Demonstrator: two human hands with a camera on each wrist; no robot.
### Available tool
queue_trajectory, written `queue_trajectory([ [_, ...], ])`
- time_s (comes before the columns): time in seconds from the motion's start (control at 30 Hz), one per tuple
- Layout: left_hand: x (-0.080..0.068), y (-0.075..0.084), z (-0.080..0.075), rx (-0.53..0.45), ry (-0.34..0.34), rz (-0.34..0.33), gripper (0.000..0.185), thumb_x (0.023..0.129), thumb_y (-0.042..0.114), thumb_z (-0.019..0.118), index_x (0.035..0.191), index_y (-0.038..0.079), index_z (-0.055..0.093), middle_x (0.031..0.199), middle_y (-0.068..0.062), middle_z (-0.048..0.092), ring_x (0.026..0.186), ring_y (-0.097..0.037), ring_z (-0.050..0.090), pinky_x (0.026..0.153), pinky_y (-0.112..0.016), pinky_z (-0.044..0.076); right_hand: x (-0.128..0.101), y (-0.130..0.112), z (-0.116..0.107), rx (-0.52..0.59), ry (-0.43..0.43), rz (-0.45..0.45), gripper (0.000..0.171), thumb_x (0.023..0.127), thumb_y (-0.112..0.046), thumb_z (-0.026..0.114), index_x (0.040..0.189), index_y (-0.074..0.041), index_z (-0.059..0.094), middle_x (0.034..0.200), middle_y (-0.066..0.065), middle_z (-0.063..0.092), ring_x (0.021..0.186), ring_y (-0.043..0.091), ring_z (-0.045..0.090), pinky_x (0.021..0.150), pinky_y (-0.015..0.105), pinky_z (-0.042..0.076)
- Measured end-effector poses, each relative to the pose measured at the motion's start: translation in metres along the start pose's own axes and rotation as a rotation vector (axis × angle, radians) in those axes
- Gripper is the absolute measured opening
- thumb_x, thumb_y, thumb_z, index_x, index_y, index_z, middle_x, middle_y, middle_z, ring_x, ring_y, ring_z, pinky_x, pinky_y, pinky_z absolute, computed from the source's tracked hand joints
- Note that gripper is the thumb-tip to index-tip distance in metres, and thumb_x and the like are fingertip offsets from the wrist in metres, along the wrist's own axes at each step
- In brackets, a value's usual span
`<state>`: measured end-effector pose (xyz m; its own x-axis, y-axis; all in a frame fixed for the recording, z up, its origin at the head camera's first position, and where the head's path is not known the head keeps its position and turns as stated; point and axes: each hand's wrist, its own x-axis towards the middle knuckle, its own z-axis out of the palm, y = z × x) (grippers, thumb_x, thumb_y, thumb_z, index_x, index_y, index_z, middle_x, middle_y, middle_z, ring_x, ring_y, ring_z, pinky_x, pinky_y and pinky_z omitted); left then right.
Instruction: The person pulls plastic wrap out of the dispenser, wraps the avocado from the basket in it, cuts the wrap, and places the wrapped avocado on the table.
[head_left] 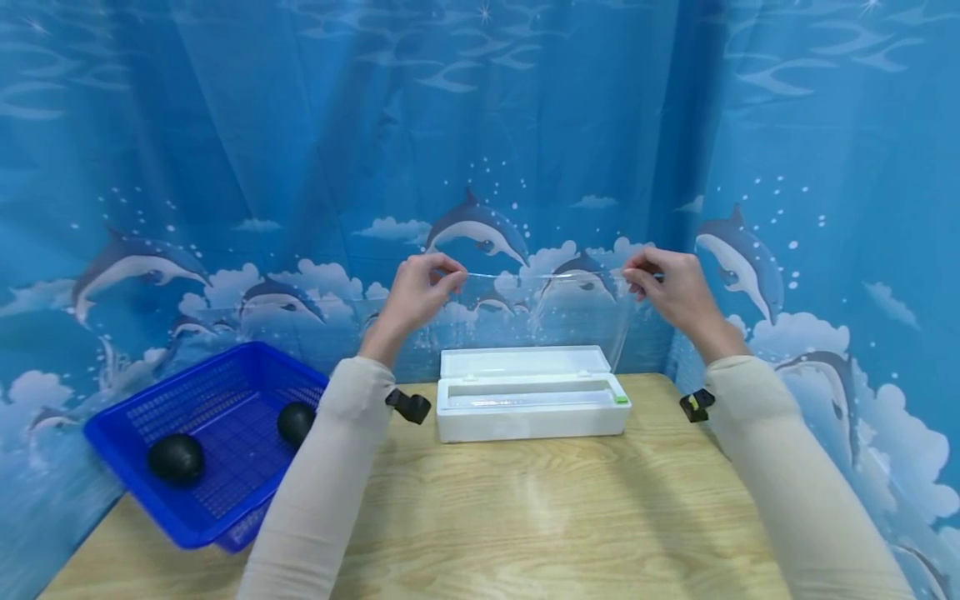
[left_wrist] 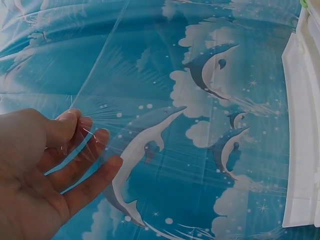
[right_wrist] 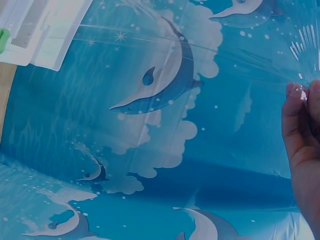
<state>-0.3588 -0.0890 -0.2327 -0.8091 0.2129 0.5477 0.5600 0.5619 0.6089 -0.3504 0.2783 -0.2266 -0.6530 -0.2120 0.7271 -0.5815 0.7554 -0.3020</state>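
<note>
A sheet of clear plastic wrap (head_left: pixel 540 304) stretches between my two raised hands, its top edge pulled nearly level. My left hand (head_left: pixel 423 296) pinches one corner between thumb and index finger; in the left wrist view creases fan out from that pinch. The other corner is pinched by my right hand (head_left: pixel 671 287), with bunched film (right_wrist: pixel 300 91) at the fingertips. Below hangs the rest of the film, reaching down to a white wrap dispenser box (head_left: pixel 532 422) on the table. Its lid (head_left: pixel 525 361) is tipped back, and a green slider (head_left: pixel 621 400) sits at its right end.
On the left of the wooden table (head_left: pixel 525 500) stands a blue plastic basket (head_left: pixel 172 400) holding two dark round objects, one of them (head_left: pixel 176 459) near its front left. A blue dolphin-print curtain (head_left: pixel 480 125) hangs behind the table and along its right side.
</note>
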Motion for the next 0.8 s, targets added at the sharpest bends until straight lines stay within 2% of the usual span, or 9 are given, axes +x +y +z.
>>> queue_trajectory([
  [0.33, -0.016, 0.003, -0.003, 0.003, -0.037, 0.079, 0.023, 0.105, 0.024, 0.061, 0.115, 0.008, 0.074, 0.106, -0.011, 0.076, 0.091, -0.026, 0.072, 0.074, -0.038, 0.058, -0.022, -0.009, -0.014, 0.051, -0.055, 0.008, 0.012, 0.101, -0.006, 0.063, 0.101, 0.002, 0.071, 0.088, 0.018, 0.071, 0.067, 0.0, 0.061, 0.061, 0.009, 0.052],
  [0.6, -0.04, 0.006, 0.001, -0.041, -0.045, 0.085, 0.017, 0.104, 0.021, 0.063, 0.112, 0.011, 0.075, 0.103, -0.009, 0.077, 0.09, -0.022, 0.073, 0.076, -0.038, 0.06, -0.048, -0.016, -0.022, 0.035, -0.095, -0.045, 0.008, 0.1, -0.004, 0.064, 0.097, -0.002, 0.071, 0.082, 0.011, 0.07, 0.066, 0.001, 0.061, 0.063, 0.01, 0.052],
  [0.8, -0.057, 0.006, 0.003, -0.079, -0.062, 0.11, 0.016, 0.104, 0.017, 0.063, 0.112, 0.008, 0.074, 0.099, -0.01, 0.077, 0.085, -0.019, 0.073, 0.076, -0.036, 0.062, -0.067, -0.025, -0.027, 0.025, -0.142, -0.11, 0.01, 0.097, 0.001, 0.066, 0.095, -0.006, 0.072, 0.078, 0.002, 0.067, 0.066, 0.004, 0.058, 0.061, 0.013, 0.052],
])
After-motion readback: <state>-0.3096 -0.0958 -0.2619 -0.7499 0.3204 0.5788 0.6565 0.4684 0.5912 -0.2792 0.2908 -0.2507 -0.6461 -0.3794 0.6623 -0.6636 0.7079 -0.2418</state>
